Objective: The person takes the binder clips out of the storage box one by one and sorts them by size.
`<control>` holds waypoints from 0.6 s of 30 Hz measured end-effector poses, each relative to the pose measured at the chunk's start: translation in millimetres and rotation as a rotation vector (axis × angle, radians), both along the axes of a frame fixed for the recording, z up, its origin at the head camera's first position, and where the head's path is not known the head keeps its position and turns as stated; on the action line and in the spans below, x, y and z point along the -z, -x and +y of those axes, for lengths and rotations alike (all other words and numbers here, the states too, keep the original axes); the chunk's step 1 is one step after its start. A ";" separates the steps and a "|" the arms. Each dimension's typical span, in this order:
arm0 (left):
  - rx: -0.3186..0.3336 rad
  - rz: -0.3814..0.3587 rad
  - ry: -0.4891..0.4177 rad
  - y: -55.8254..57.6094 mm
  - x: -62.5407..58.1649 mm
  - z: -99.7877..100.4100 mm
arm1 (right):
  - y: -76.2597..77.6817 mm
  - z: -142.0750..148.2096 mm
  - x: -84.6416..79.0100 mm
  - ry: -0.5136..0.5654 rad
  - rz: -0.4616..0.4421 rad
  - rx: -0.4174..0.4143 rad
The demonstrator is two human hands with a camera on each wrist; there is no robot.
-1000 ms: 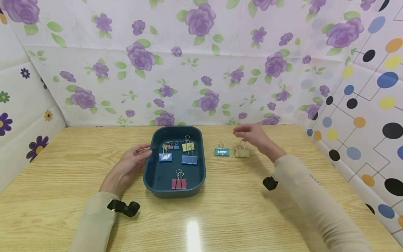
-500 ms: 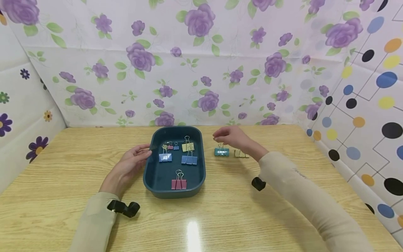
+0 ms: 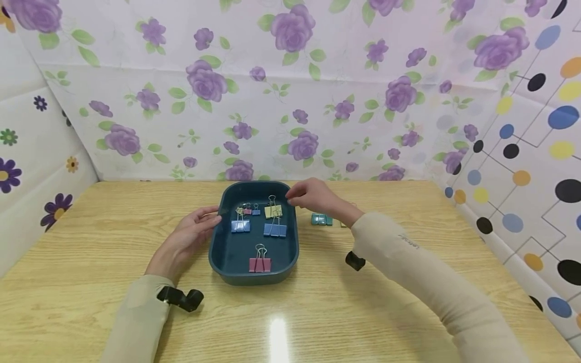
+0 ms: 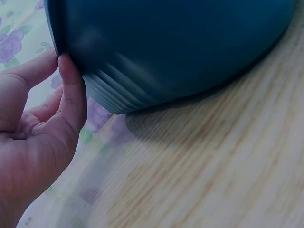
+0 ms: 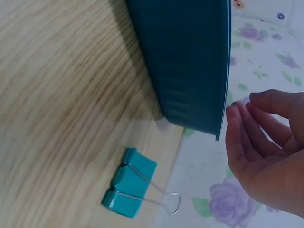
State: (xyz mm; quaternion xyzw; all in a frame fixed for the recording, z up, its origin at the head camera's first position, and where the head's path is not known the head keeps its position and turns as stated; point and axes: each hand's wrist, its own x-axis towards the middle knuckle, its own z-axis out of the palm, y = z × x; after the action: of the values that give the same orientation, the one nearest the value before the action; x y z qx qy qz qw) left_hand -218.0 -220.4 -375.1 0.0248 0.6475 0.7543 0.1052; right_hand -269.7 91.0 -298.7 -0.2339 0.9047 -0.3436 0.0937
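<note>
A dark teal plastic tray (image 3: 236, 254) stands on the table, holding several binder clips. My left hand (image 3: 187, 237) pinches its left rim between thumb and fingers; the left wrist view shows the fingertips (image 4: 70, 71) at the edge. At the tray's far right rim hovers my right hand (image 5: 266, 147), fingers loosely bent, a gap between thumb and fingers and nothing in them. To the right of the tray, a turquoise binder clip (image 3: 322, 219) lies on the table beneath the right hand. Beside it, a yellow binder clip (image 3: 342, 224) is mostly hidden by the right wrist.
Inside the tray lie a pink clip (image 3: 259, 265) at the near end, two blue clips, a yellow clip (image 3: 273, 211) and some tiny clips (image 3: 256, 212) toward the far end. A flowered cloth (image 3: 254, 116) hangs behind the wooden table (image 3: 327, 312); a dotted cloth (image 3: 522, 201) hangs at right.
My right hand has moved left, from above the yellow clip on the table, past the turquoise one, to the tray's rim. My left hand stays on the tray.
</note>
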 end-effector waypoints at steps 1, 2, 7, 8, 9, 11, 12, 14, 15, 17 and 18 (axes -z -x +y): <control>0.001 0.000 0.002 0.1 0.0 0.0 | 0.5 -2.8 -0.2 -0.019 0.021 -0.008; 0.000 0.000 0.004 0.1 0.0 0.2 | 0.8 -5.8 -0.5 -0.036 0.041 -0.014; -0.005 -0.012 0.014 -0.5 -0.7 0.6 | 0.9 -20.6 -0.3 -0.075 0.086 -0.035; -0.006 -0.016 0.015 -0.8 -0.9 0.7 | 0.5 -23.1 0.0 -0.080 0.089 -0.039; -0.007 -0.019 0.015 -0.9 -1.0 0.8 | -0.1 -25.5 0.4 -0.087 0.092 -0.041; -0.006 -0.022 0.015 -1.1 -1.0 0.7 | -1.5 -30.0 1.1 -0.100 0.098 -0.044; -0.006 -0.024 0.013 -1.2 -1.1 0.7 | -2.4 -32.3 1.3 -0.108 0.097 -0.043; -0.004 -0.019 0.015 -1.2 -1.2 0.7 | -4.1 -36.6 1.5 -0.127 0.107 -0.038; -0.003 -0.017 0.011 -1.1 -1.1 0.7 | -4.7 -38.5 2.0 -0.134 0.111 -0.032; -0.002 -0.011 0.006 -1.0 -1.1 0.7 | -5.1 -42.1 2.9 -0.153 0.116 -0.022; -0.002 -0.010 0.003 -0.9 -1.1 0.6 | -5.2 -43.7 3.5 -0.161 0.119 -0.019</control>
State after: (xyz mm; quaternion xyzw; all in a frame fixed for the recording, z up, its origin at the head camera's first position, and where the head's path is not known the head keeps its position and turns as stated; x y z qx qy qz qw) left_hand -217.1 -219.9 -374.0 0.0203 0.6483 0.7534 0.1077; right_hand -264.5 47.3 -302.2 -0.2544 0.9310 -0.2545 0.0616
